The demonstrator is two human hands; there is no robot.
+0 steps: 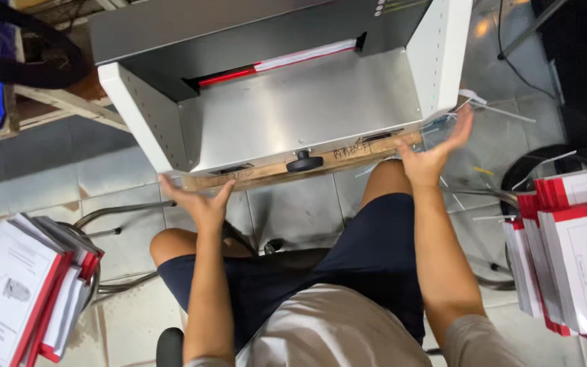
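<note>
The head view looks down on a seated person in dark shorts facing a paper cutting machine [287,102]. The machine has white side panels, a dark grey upper housing and a bare metal bed that slopes toward the person. Its long axis runs left to right across the picture, tilted so that the right end sits higher in the frame; the open front faces the person's knees. A red and white strip [280,64] lies in the slot at the back of the bed, parallel to that long axis. Along the front edge runs a wooden board [368,148] with a black round knob [304,162] at its middle.

The left hand [198,200] is open with fingers spread, just below the left end of the wooden board, holding nothing. The right hand [439,146] is also open, palm toward the machine's right front corner, beside a bit of clear plastic [443,122]; whether it touches this cannot be told.

Stacks of white booklets with red spines lie at either side: one stack at lower left [25,292], another at right [572,251]. The floor is grey tile [49,177].
</note>
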